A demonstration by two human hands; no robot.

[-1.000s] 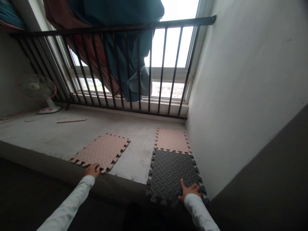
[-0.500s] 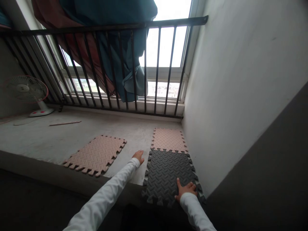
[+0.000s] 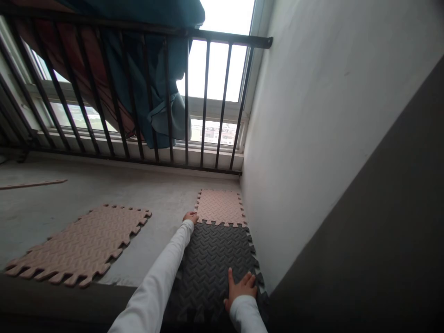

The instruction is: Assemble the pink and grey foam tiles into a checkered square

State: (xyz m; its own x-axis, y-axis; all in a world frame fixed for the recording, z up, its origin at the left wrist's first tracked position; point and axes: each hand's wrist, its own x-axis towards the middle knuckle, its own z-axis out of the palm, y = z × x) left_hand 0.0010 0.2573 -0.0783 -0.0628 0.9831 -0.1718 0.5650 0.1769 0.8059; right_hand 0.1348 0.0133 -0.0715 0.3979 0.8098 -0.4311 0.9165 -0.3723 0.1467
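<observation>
A dark grey foam puzzle mat [image 3: 215, 263] lies on the concrete ledge against the right wall, joined at its far edge to a pink foam mat [image 3: 221, 207]. My right hand [image 3: 240, 288] lies flat and open on the grey mat's near right part. My left hand [image 3: 190, 216] reaches out to the left end of the seam where the two mats meet; its fingers are curled on the mat edge. A second, loose pink mat [image 3: 81, 243] lies at the left, apart from both hands.
A black metal railing [image 3: 138, 92] runs along the window at the back, with teal and reddish cloth [image 3: 145, 69] hanging over it. The white wall [image 3: 312, 115] closes the right side. A thin wooden stick [image 3: 33, 184] lies far left on the concrete ledge [image 3: 163, 231].
My left hand let go of the loose pink mat and moved right and forward to the seam of the joined mats. The view shifted right; the fan left the frame.
</observation>
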